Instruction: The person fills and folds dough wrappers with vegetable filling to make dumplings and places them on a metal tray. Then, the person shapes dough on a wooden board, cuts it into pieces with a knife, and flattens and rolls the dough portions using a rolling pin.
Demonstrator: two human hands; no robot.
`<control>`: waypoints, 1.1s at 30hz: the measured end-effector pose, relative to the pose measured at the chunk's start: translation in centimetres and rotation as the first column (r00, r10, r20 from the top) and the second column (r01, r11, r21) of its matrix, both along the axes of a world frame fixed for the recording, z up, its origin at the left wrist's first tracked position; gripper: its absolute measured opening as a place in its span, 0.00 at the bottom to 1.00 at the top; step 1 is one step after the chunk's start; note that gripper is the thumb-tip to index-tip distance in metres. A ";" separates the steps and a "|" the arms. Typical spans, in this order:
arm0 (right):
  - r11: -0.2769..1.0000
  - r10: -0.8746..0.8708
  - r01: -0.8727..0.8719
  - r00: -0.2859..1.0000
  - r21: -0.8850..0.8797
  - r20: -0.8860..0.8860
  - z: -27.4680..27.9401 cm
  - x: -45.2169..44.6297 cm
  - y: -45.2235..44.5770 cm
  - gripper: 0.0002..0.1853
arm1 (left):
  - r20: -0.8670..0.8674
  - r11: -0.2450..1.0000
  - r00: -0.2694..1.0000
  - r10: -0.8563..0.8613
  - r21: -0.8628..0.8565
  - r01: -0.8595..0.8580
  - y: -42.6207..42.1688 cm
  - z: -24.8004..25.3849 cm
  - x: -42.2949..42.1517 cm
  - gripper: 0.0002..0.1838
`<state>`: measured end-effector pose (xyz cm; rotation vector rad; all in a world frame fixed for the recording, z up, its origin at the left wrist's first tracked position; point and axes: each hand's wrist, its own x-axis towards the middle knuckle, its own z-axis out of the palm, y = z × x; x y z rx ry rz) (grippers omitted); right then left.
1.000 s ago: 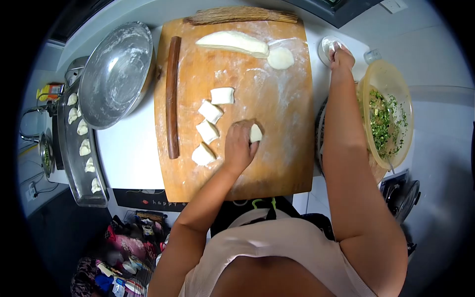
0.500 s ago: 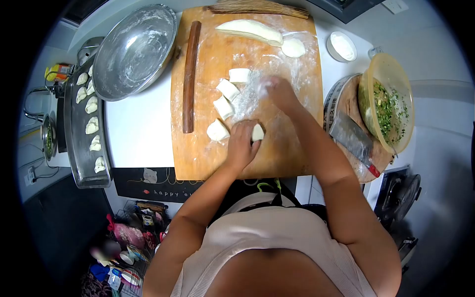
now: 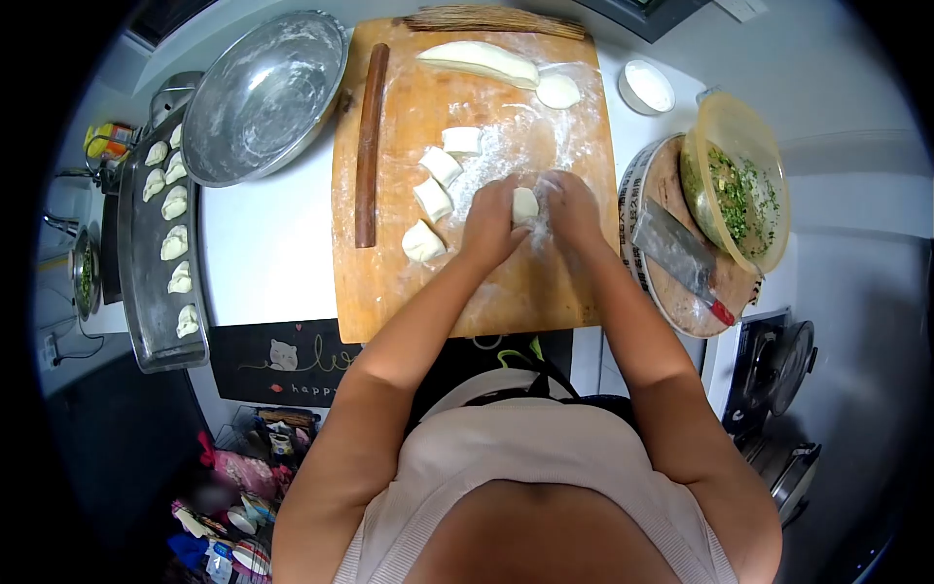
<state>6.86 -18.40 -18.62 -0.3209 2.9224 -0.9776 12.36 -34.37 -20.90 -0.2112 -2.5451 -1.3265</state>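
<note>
My left hand (image 3: 493, 222) is closed round the left side of a small dough piece (image 3: 525, 203) on the floured wooden board (image 3: 389, 302). Just right of that piece is my right hand (image 3: 572, 206), its fingers floury and partly bent; whether they touch the dough is unclear. Several cut dough pieces (image 3: 433, 199) lie in a slanting line to the left. Near the board's top a long dough strip (image 3: 479, 60) rests beside a flattened round of dough (image 3: 557, 91). A rolling pin (image 3: 372, 146) lies along the left side.
A metal bowl (image 3: 263, 97) and a tray (image 3: 146, 321) of shaped dough are at left. At right are a small flour bowl (image 3: 647, 87), a cleaver (image 3: 671, 248) on a round block (image 3: 671, 302), and a yellowish bowl (image 3: 784, 214) of chopped greens. A straw brush (image 3: 496, 19) lies on top.
My right hand has come from the small flour bowl to the board, beside my left hand. Fresh flour is scattered on the board. My left hand has moved slightly right and up with its dough piece.
</note>
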 end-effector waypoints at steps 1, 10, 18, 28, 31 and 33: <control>0.996 0.053 -0.047 0.995 0.079 -0.081 -0.6 -0.3 -1.5 0.23 | -0.051 0.999 0.998 0.033 0.003 -0.033 -0.2 0.1 0.9 0.34; 0.916 0.242 -0.192 0.965 0.351 -0.103 -3.1 0.8 -7.3 0.36 | 0.047 0.999 0.998 0.036 0.032 -0.037 -5.3 3.5 9.2 0.26; 0.944 0.206 -0.252 0.955 0.214 0.214 -1.0 -2.3 -3.1 0.26 | 0.000 0.999 1.000 -0.012 0.038 0.012 -7.1 3.9 11.7 0.20; 0.912 0.407 -0.339 0.805 0.229 -0.432 -0.3 0.2 -3.3 0.14 | -0.028 0.996 0.998 0.060 -0.069 -0.062 -10.9 3.6 11.7 0.16; 0.823 0.520 -0.520 0.852 0.229 0.063 0.5 1.3 -1.6 0.13 | -0.059 0.995 0.996 0.073 -0.059 -0.076 -10.7 3.5 11.5 0.16; 0.927 0.362 -0.322 0.903 0.192 -0.233 -1.1 0.7 -1.8 0.19 | -0.101 0.992 0.989 0.113 -0.048 -0.118 -10.7 2.7 11.4 0.16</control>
